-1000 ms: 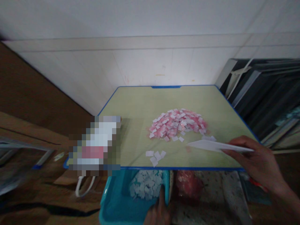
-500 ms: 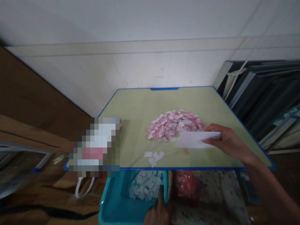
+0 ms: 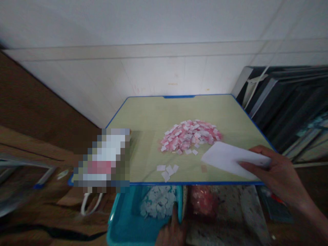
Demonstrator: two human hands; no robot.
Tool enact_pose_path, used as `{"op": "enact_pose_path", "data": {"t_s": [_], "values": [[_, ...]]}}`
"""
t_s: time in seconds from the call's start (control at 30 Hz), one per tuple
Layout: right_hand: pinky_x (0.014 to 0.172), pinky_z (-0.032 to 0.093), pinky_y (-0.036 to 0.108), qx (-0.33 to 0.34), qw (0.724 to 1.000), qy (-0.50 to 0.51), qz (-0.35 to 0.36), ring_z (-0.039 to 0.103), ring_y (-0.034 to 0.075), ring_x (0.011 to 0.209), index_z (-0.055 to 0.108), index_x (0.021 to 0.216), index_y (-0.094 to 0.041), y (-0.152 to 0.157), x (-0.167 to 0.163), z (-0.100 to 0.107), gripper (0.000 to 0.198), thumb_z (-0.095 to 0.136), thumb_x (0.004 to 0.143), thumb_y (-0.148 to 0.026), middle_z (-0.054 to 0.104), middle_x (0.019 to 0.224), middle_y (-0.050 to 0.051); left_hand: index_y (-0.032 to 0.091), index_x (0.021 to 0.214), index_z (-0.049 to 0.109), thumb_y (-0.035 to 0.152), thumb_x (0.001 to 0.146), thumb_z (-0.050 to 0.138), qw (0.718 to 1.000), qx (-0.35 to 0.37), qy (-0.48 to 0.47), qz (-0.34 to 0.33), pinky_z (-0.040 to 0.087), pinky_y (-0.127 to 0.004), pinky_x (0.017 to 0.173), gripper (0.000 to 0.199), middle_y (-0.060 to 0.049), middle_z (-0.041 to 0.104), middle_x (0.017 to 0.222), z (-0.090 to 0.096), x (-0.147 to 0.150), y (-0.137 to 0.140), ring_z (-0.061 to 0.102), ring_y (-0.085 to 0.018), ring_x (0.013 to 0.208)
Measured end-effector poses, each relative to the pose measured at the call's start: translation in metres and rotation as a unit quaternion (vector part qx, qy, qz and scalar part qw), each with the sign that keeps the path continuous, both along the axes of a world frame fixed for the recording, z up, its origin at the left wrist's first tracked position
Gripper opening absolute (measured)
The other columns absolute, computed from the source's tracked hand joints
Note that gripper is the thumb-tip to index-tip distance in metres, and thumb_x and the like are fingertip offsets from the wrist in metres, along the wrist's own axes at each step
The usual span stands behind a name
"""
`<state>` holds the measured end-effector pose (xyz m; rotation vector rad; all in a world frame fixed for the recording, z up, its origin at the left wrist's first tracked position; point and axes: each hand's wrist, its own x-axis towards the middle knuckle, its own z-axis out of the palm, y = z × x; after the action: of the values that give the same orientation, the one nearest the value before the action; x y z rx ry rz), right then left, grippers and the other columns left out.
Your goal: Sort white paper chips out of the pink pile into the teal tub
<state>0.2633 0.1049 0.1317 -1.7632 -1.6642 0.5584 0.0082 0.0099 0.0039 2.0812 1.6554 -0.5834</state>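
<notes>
My right hand (image 3: 274, 171) pinches a stiff white card (image 3: 228, 157) between thumb and fingers, tilted over the right front of the board. Just beyond the card's far end lies a heap of small pink and white packets (image 3: 191, 136). Several loose white pieces (image 3: 166, 171) lie near the board's front edge. Below that edge my left hand (image 3: 172, 229) has its index finger stretched out at the right side of a teal tray (image 3: 128, 229). Inside the tray are many small white pieces (image 3: 160, 201) close to that fingertip. The left hand's other fingers are mostly dark and hard to make out.
The pale green board (image 3: 146, 109) has a blue rim and stands against a white wall (image 3: 153, 71). A pixelated item covers its left front corner. A pink bag (image 3: 205, 201) lies beside the tray. Dark flat panels (image 3: 289, 92) lean at the right.
My right hand has drawn the white card right and towards me, away from the heap, and turned it. A few packets at the heap's front now show. My left hand has hardly moved.
</notes>
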Motion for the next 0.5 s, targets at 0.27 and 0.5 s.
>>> {"op": "enact_pose_path", "data": {"t_s": [0.27, 0.5], "values": [[0.041, 0.034, 0.023, -0.037, 0.999, -0.022, 0.008, 0.047, 0.013, 0.048, 0.053, 0.072, -0.020, 0.015, 0.013, -0.012, 0.025, 0.059, 0.067, -0.043, 0.050, 0.053, -0.004, 0.035, 0.113, 0.050, 0.012, 0.070, 0.050, 0.999, -0.043, -0.010, 0.015, 0.051, -0.039, 0.072, 0.049, -0.012, 0.034, 0.137, 0.008, 0.002, 0.003, 0.061, -0.026, 0.086], [0.040, 0.028, 0.019, -0.041, 0.984, 0.076, 0.158, 0.039, 0.007, 0.047, 0.051, 0.068, -0.018, 0.060, -0.006, -0.005, 0.019, 0.064, 0.063, -0.030, 0.043, 0.056, -0.007, 0.037, 0.121, 0.040, 0.013, 0.070, 0.053, 0.997, -0.069, -0.003, 0.030, 0.050, -0.039, 0.075, 0.058, -0.013, 0.043, 0.130, 0.020, 0.006, 0.008, 0.059, -0.026, 0.092]]}}
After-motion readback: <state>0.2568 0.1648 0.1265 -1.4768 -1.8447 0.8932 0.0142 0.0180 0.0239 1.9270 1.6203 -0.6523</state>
